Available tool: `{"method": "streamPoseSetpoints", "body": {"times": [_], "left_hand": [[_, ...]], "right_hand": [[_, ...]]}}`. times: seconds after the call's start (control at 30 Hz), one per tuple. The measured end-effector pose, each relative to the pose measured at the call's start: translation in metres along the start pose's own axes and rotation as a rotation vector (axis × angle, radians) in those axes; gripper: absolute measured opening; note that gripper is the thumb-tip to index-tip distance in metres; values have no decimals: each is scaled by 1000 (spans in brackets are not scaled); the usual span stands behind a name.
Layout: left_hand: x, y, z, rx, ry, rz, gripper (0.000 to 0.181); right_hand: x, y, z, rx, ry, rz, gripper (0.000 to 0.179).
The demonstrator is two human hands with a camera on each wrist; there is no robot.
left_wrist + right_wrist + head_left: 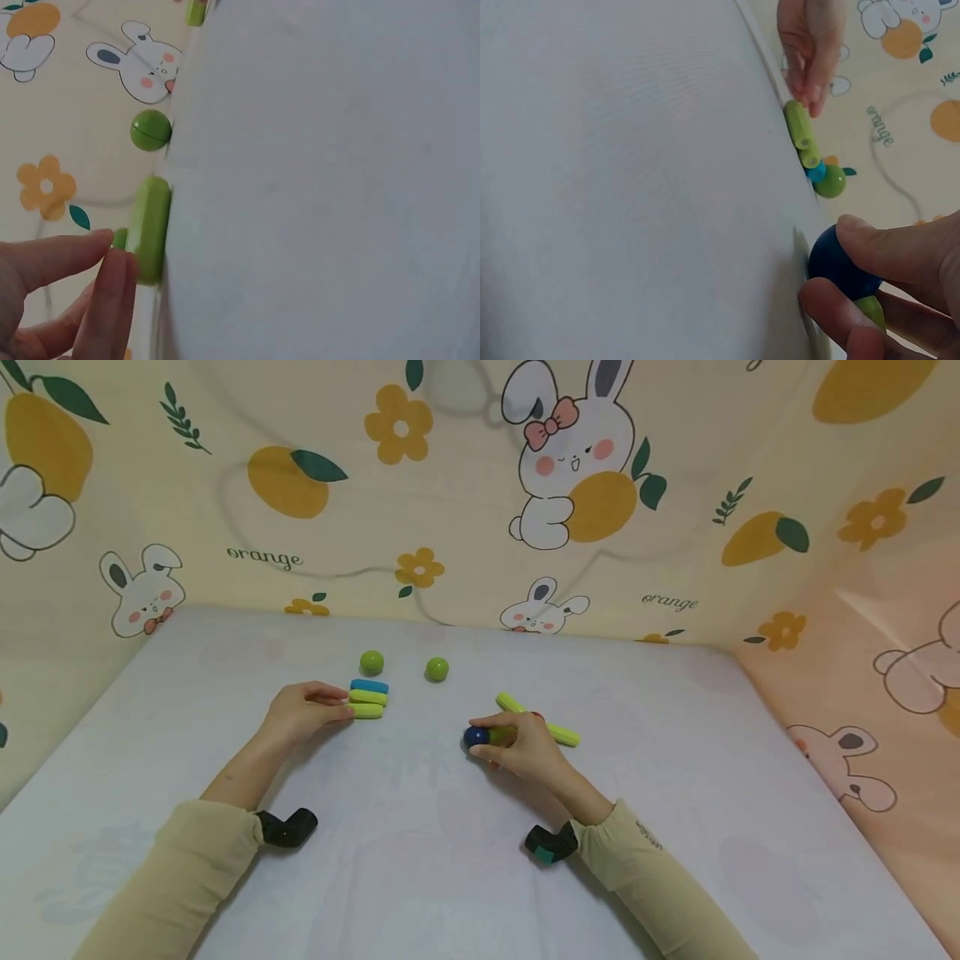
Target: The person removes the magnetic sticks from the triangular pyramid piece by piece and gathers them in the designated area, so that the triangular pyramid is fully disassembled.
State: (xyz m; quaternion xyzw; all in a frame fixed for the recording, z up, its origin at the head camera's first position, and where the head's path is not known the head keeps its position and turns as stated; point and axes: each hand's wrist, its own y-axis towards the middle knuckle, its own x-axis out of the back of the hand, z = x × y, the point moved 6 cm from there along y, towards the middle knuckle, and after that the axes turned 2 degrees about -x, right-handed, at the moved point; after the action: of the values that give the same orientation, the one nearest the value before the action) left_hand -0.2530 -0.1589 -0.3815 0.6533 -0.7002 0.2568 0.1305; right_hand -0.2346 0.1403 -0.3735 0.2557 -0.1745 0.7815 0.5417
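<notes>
In the head view, the left hand [300,714] is narrowed, its tips at the left ends of three short sticks lying side by side: a blue stick [370,686] at the back, then a middle yellow-green stick [369,697] and a front yellow-green stick [367,712]. Whether it pinches or merely touches them I cannot tell. The right hand [534,747] pinches a dark blue ball [475,737], between three and four o'clock from the row. The step in hand looks like handling the ball while the left hand steadies the row; the next move would call for keeping that pinch without nudging the sticks. The left green ball [372,662] sits at the blue stick's twelve o'clock, the right green ball [437,669] near its three. A long yellow-green stick [564,735] slants behind the right hand, partly covered, where knuckles could brush it. A red bit [493,766] shows at the ball's five o'clock, too hidden to name.

In the left wrist view, the fingertips meet the near stick at its eight o'clock; one green ball lies at its twelve.

In the right wrist view, a green piece [871,309] sits at the blue ball's five o'clock, among the fingers; whether they are joined is unclear. The row lies toward eleven.
</notes>
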Motion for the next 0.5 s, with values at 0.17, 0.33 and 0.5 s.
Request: {"method": "streamPoseSetpoints", "body": {"times": [0.17,0.33,0.5], "left_hand": [[0,-4,-11,-34,-7,-19,44],[-9,-3,-23,-96,-30,-11,42],[-21,0,-30,-96,-76,26,38]], "right_hand": [[0,1,0,12,-15,29,38],[2,2,2,3,-59,64,42],[17,-2,5,15,-132,-12,42]]}}
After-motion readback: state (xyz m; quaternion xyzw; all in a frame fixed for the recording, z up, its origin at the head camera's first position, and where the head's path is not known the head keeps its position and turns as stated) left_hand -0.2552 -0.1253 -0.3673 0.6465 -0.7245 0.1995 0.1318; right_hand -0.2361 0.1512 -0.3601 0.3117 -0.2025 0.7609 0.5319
